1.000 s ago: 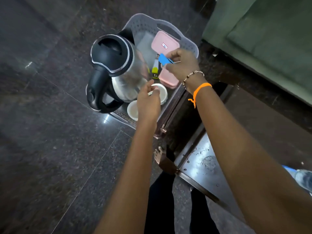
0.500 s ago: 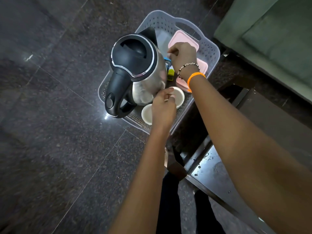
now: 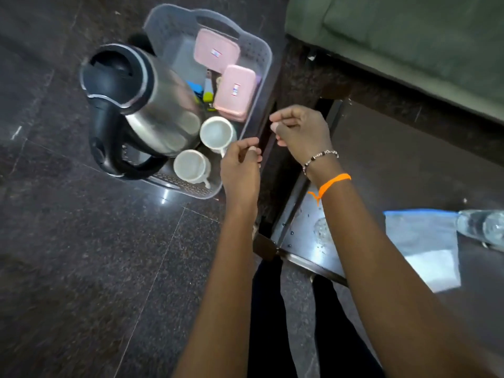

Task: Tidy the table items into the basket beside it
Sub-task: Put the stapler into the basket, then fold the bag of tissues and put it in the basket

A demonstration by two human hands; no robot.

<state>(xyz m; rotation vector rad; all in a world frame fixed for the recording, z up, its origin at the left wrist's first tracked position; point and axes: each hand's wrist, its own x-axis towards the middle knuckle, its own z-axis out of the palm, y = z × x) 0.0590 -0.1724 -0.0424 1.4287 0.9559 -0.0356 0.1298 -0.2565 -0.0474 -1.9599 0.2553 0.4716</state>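
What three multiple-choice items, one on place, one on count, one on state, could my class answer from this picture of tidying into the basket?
1. Where does the kettle stand?
A on the table
B in the basket
C on the sofa

2. How many white cups are in the basket?
A one
B two
C four

3. What does the right hand hold?
A nothing
B a cup
C a pink box

Key: 1 B, its base sits inside the rim; 2 B, two open mouths show beside the kettle; 3 A, its curled fingers enclose nothing.
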